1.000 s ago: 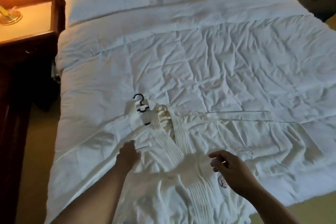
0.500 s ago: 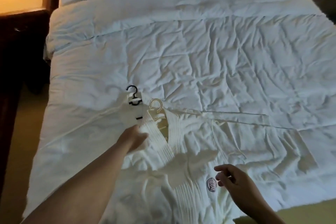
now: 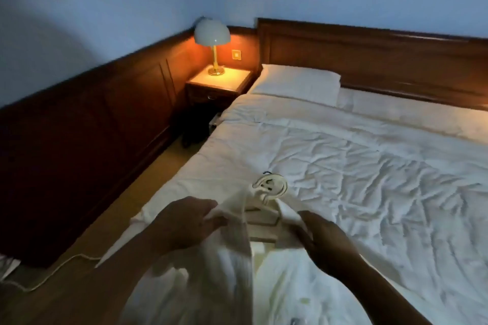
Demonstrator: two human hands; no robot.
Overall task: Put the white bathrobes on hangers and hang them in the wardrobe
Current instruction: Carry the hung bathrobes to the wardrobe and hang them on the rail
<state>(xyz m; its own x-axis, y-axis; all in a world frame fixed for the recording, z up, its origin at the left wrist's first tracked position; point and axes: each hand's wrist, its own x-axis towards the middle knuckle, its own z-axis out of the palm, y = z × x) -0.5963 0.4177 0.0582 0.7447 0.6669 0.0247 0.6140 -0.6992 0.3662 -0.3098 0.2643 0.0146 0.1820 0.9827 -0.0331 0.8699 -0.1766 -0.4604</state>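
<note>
White cloth filled the near foreground: the white bathrobe (image 3: 298, 287) was held above the near edge of the bed (image 3: 383, 171), with its lower part running out of view at the bottom; motion blur softened its folds. The cream hanger (image 3: 272, 190) sat inside the collar, between the two hands; its hook stood upright above the neckline, and part of its bar showed below the hook. A dark hook (image 3: 267, 173) showed just behind the cream one; what it belonged to could not be determined.

The left hand (image 3: 184, 221) pinched the cloth of one shoulder, fingers curled; the right hand (image 3: 326, 243) was closed on the cloth of the other shoulder, though blur hid the finger detail.

The bed carried a crumpled white duvet; a pillow (image 3: 295, 82) lay against the dark wooden headboard (image 3: 369, 55). A bedside counter (image 3: 219, 82) stood just beside the pillow end and carried a lit lamp (image 3: 212, 34) with a dome shade; a wall switch (image 3: 237, 54) sat behind it. A pale cord (image 3: 52, 272) lay on the floor along the dark wood panelling (image 3: 79, 126).
</note>
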